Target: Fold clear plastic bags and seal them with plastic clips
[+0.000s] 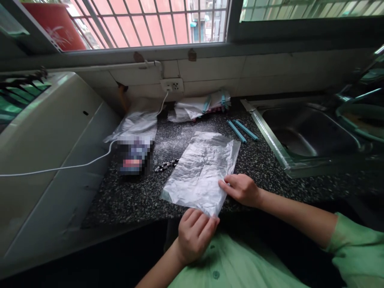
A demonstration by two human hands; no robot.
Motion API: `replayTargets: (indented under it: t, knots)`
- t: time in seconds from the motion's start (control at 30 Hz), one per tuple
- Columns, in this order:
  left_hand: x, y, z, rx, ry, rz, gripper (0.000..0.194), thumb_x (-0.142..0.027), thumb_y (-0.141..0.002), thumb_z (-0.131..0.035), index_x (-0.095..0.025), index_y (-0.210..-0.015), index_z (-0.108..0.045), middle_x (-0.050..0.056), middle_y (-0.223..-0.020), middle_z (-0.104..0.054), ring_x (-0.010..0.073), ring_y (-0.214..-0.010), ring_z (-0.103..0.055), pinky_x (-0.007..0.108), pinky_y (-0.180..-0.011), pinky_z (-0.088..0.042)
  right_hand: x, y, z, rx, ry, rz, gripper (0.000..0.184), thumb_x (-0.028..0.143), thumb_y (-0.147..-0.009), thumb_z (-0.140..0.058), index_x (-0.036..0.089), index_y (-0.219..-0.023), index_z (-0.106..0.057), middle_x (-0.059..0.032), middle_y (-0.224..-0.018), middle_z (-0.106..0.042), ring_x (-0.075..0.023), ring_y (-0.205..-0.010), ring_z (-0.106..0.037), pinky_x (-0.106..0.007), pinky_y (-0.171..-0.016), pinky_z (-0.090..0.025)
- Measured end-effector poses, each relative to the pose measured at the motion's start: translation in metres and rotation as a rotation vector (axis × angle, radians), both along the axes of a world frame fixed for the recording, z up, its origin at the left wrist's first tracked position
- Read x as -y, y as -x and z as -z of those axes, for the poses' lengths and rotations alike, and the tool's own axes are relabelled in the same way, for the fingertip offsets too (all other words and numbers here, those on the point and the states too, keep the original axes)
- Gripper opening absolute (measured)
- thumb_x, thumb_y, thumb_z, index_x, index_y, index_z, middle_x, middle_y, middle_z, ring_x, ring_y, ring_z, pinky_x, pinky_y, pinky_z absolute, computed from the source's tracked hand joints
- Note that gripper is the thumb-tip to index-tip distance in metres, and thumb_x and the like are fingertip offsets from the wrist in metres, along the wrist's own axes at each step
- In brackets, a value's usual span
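A clear plastic bag [201, 168] lies flat on the dark speckled counter [132, 200]. At the bag's near edge my left hand [194, 235] pinches the near corner with its fingers curled. My right hand [241, 189] is closed on the bag's right edge, fingers bent. Two blue sealing clips [242, 131] lie beyond the bag, towards the sink.
A steel sink [303, 136] is on the right. A beaded chain [166, 165] and a blurred small object [133, 155] lie left of the bag. More plastic bags [198, 107] pile up at the back wall under a socket [172, 85]. A white cable [60, 168] crosses a white appliance [45, 152] on the left.
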State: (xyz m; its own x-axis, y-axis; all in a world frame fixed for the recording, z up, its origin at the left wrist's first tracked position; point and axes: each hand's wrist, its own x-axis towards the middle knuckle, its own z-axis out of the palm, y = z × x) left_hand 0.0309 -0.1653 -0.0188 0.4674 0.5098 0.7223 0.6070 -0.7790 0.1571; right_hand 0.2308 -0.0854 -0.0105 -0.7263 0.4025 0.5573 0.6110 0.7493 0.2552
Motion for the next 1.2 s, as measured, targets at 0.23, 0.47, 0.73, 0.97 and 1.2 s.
replayTargets:
  t: [0.23,0.47,0.73,0.97,1.2]
  knots:
    - [-0.048,0.051,-0.023,0.061,-0.133,-0.083,0.018,-0.014,-0.076,-0.057,-0.016,-0.094,-0.057,0.002,-0.068,-0.060,0.0139,-0.065,-0.055,0.028,-0.064,-0.045,-0.015,-0.040,0.006,-0.173,0.156,0.021,0.020,0.011,-0.082,-0.045,0.018,-0.082,-0.064,-0.0040,-0.071,-0.062,-0.0107,-0.063,-0.054,-0.022,-0.057,-0.041]
    - [-0.117,0.088,-0.021,-0.427,-0.068,-0.056,0.030,-0.023,-0.077,-0.057,-0.020,-0.107,-0.057,0.007,-0.097,-0.063,0.0192,-0.090,-0.056,0.032,-0.081,-0.045,-0.019,-0.064,0.006,-0.442,0.390,-0.002,0.015,0.020,-0.080,-0.053,0.019,-0.091,-0.064,-0.0048,-0.075,-0.058,-0.0128,-0.065,-0.057,-0.023,-0.056,-0.047]
    - [-0.150,0.035,0.000,-0.376,-0.001,0.112,0.023,-0.024,-0.080,-0.052,-0.022,-0.100,-0.063,0.008,-0.102,-0.064,0.0199,-0.094,-0.057,0.032,-0.079,-0.045,-0.022,-0.068,0.007,-0.507,0.455,0.045,0.014,0.022,-0.082,-0.053,0.020,-0.090,-0.064,-0.0043,-0.078,-0.057,-0.0127,-0.069,-0.058,-0.022,-0.059,-0.048]
    - [-0.156,0.029,0.005,-0.242,0.187,0.261,0.018,-0.018,-0.084,-0.045,-0.019,-0.088,-0.063,0.007,-0.096,-0.069,0.0175,-0.093,-0.062,0.034,-0.083,-0.045,-0.043,-0.080,0.007,-0.205,0.372,0.247,0.021,0.021,-0.082,-0.050,0.020,-0.097,-0.065,-0.0070,-0.086,-0.060,-0.0162,-0.081,-0.056,-0.027,-0.068,-0.047]
    - [-0.156,0.035,0.007,-0.025,0.585,0.293,0.020,-0.021,-0.081,-0.046,-0.017,-0.091,-0.063,0.008,-0.097,-0.069,0.0182,-0.095,-0.062,0.031,-0.083,-0.047,-0.092,-0.074,0.011,-0.161,0.490,0.189,0.020,0.022,-0.079,-0.054,0.021,-0.093,-0.069,-0.0060,-0.084,-0.061,-0.0160,-0.078,-0.053,-0.027,-0.068,-0.044]
